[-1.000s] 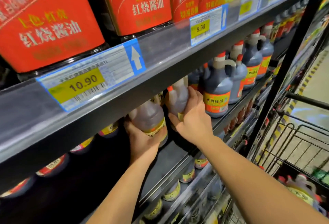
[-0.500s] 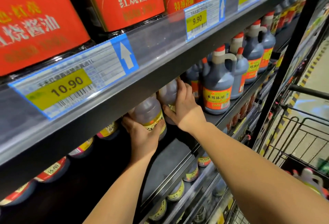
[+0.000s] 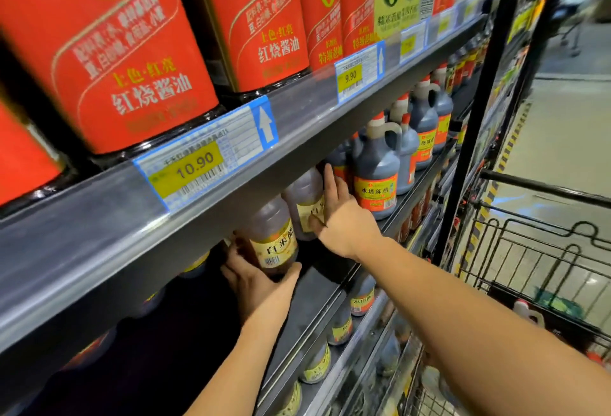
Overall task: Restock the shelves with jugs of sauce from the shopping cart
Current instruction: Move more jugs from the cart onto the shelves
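Two pale jugs of sauce with yellow labels stand on the middle shelf (image 3: 317, 286), under the upper shelf's edge. My left hand (image 3: 254, 278) cups the base of the left jug (image 3: 272, 240), thumb curled round its front. My right hand (image 3: 340, 217) lies flat against the side of the right jug (image 3: 305, 204), fingers straight and pointing up. The tops of both jugs are hidden behind the upper shelf's rail. The wire shopping cart (image 3: 542, 263) stands at the right, with a white-capped jug (image 3: 529, 313) in it.
Dark vinegar jugs (image 3: 375, 171) with orange labels stand right of my right hand. Red-labelled soy sauce containers (image 3: 132, 52) fill the upper shelf above price tags (image 3: 198, 164). Smaller bottles (image 3: 362, 300) line the lower shelves. A black upright post (image 3: 479, 111) separates shelf and cart.
Both jugs have moved further back under the upper shelf. My right hand's fingers have straightened against the right jug. The camera has shifted closer and lower.
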